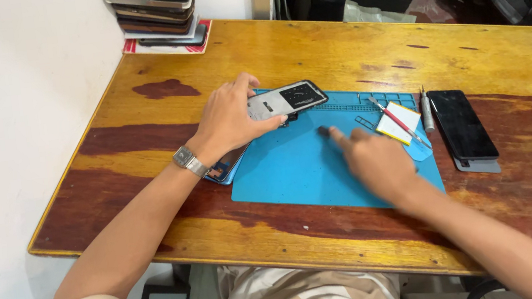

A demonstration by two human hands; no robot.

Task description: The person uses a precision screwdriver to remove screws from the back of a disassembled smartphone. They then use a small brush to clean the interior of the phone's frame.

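Observation:
My left hand grips an opened phone body, its grey and black insides facing up, at the back left of a blue work mat. A watch sits on that wrist. My right hand is blurred over the mat's middle, its index finger stretched toward a small dark piece lying on the mat. Whether the finger touches the piece I cannot tell. Under my left wrist lies a blue phone part, half hidden.
On the mat's right lie a white and yellow card and a thin red-handled tool. A small screwdriver and a black phone lie beside the mat. A stack of phones stands at the table's back left corner.

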